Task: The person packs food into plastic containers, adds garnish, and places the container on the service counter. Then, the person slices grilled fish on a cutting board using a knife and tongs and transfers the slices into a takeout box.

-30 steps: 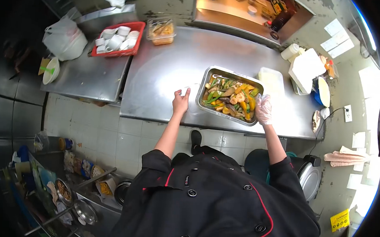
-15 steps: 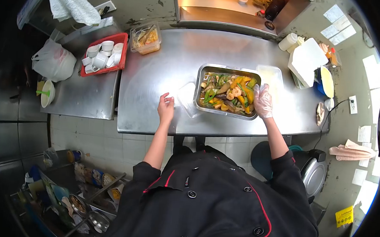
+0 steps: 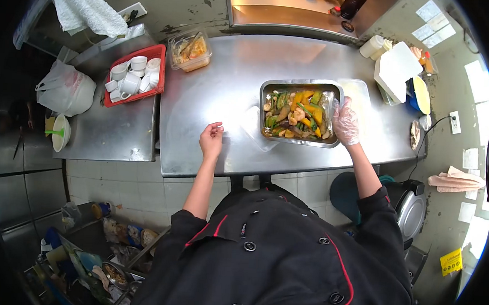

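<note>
Two hands: left hand [image 3: 211,142] released, fingers loosely curled, left of metal tray [image 3: 302,143]; right hand [image 3: 346,124], in clear glove, grasping tray's right rim.
Tray contents: vegetables [image 3: 284,112], shrimp [image 3: 297,115].
Tray position: over counter [image 3: 203,104]; contact cannot be told.
Tub [image 3: 190,51]: clear, beyond tray, leftward.
Red basket [image 3: 155,86]: white cups [image 3: 131,83], farther left of tray.
Bottles [image 3: 372,46]: beyond tray, rightward.

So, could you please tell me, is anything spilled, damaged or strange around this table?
The wall behind the steel table looks damaged, with dark, ragged patches like chipped paint. No clear spill shows on the table.
</note>
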`<action>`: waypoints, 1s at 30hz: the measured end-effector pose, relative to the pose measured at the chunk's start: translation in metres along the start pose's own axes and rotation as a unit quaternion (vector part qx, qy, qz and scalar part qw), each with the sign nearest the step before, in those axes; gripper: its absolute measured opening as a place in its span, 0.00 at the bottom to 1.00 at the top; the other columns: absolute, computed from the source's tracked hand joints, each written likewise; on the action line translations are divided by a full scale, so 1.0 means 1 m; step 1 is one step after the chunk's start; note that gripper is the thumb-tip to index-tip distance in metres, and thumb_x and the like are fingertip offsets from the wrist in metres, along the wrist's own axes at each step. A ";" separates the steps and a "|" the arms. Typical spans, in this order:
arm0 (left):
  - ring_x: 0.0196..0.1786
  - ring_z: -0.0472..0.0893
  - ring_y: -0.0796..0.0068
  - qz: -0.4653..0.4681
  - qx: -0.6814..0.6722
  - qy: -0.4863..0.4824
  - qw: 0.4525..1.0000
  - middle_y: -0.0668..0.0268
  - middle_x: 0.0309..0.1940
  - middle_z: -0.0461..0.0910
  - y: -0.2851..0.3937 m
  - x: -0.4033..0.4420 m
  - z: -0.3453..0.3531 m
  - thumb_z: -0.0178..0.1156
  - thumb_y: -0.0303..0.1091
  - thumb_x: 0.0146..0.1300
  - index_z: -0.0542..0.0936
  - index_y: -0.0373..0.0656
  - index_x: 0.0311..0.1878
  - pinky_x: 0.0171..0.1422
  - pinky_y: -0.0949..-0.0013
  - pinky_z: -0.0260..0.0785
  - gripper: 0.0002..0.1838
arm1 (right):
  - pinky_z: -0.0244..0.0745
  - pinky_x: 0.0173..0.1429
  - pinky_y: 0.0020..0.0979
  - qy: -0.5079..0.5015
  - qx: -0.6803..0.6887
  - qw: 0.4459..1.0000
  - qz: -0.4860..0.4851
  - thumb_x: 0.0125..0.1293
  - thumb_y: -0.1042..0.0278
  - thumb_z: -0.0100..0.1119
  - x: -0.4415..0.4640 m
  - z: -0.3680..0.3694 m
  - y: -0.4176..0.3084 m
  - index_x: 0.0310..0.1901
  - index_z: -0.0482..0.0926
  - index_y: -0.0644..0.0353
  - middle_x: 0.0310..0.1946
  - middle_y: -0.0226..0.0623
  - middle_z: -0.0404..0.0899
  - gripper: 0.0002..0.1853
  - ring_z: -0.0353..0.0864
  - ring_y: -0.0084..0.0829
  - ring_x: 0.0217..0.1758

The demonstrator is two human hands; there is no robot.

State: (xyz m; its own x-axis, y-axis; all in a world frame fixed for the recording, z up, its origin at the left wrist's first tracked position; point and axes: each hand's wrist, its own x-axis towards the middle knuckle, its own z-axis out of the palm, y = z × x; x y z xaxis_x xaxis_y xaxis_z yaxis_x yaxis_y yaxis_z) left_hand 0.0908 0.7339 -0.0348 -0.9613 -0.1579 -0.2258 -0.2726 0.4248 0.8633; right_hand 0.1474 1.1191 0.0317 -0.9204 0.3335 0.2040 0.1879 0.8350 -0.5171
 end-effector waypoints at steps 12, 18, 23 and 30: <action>0.28 0.75 0.82 0.017 0.011 0.008 1.000 0.69 0.29 0.81 -0.012 0.013 0.002 0.62 0.33 0.58 0.82 0.44 0.40 0.34 0.76 0.69 0.08 | 0.73 0.28 0.42 0.044 -0.064 0.995 -0.066 0.63 0.70 0.49 -0.005 0.004 -0.018 0.53 0.63 0.72 0.25 0.55 0.75 0.20 0.77 0.51 0.25; 0.31 0.75 0.84 0.015 0.019 -0.044 0.999 0.70 0.31 0.81 -0.002 0.008 0.002 0.61 0.30 0.58 0.81 0.42 0.43 0.36 0.78 0.68 0.09 | 0.73 0.27 0.41 0.092 -0.101 0.979 -0.151 0.61 0.72 0.51 -0.006 0.008 -0.018 0.53 0.63 0.75 0.26 0.54 0.75 0.21 0.77 0.50 0.25; 0.30 0.78 0.81 0.039 0.020 -0.109 0.993 0.67 0.32 0.82 -0.002 0.004 0.027 0.62 0.30 0.56 0.78 0.43 0.47 0.38 0.75 0.71 0.14 | 0.72 0.25 0.39 0.077 -0.081 0.986 -0.121 0.60 0.72 0.52 -0.010 0.011 -0.021 0.51 0.65 0.73 0.24 0.50 0.74 0.19 0.76 0.47 0.22; 0.30 0.79 0.80 0.022 0.016 -0.119 0.992 0.66 0.33 0.83 -0.001 -0.003 0.037 0.62 0.29 0.56 0.77 0.41 0.47 0.38 0.74 0.71 0.14 | 0.72 0.27 0.39 0.101 -0.087 0.983 -0.124 0.59 0.72 0.54 -0.013 0.007 -0.025 0.47 0.67 0.68 0.26 0.50 0.75 0.16 0.77 0.46 0.24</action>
State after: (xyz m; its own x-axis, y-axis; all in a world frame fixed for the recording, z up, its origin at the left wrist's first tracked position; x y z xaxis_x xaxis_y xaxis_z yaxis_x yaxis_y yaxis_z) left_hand 0.0925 0.7674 -0.0518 -0.9535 0.0758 -0.2916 -0.2272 0.4546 0.8612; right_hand 0.1521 1.0912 0.0361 -0.8619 0.1747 0.4760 0.0372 0.9580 -0.2842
